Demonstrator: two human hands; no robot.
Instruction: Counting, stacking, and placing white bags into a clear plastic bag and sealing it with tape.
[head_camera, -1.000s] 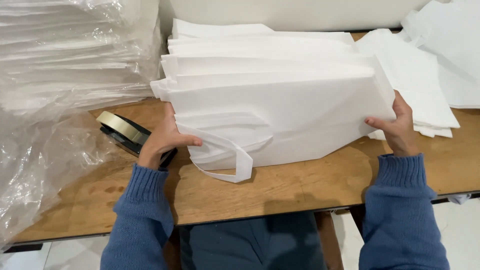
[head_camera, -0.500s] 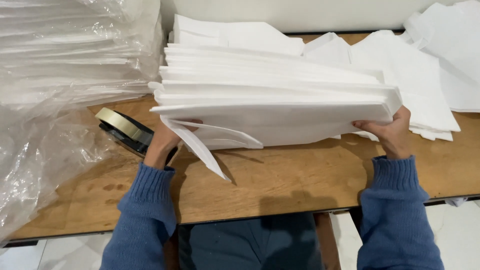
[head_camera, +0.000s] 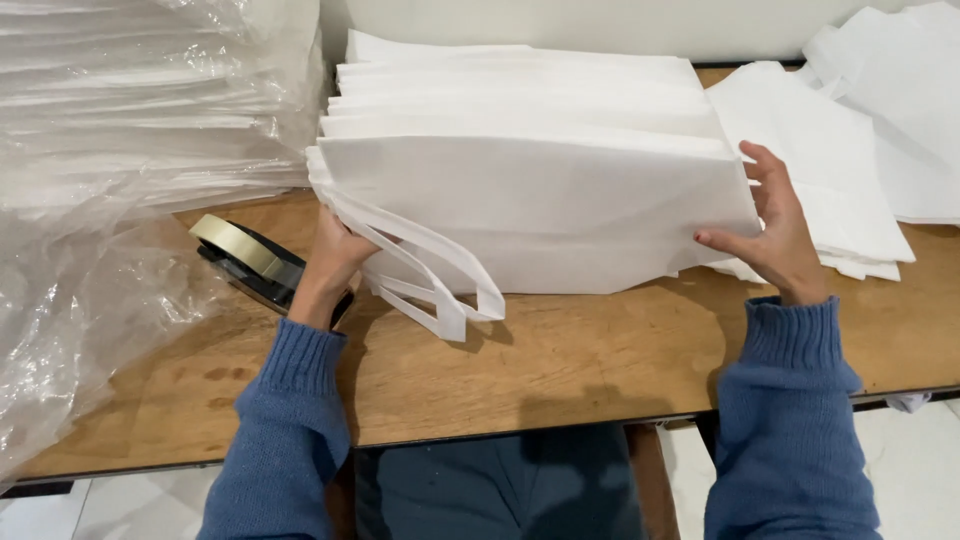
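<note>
A thick stack of white fabric bags stands on edge on the wooden table, leaning toward me, with its loop handles hanging at the lower left. My left hand presses against the stack's left end, near the handles. My right hand lies flat against the stack's right end, fingers spread. Both arms wear blue knitted sleeves.
A roll of tape on a black dispenser lies just left of my left hand. Bundles of bags in clear plastic wrap fill the left side. More loose white bags are piled at the right. The table's front edge runs below my wrists.
The stack has been tipped up from lying flat to standing on edge and squared between my hands. My right hand has opened from gripping its corner to pressing flat against the end.
</note>
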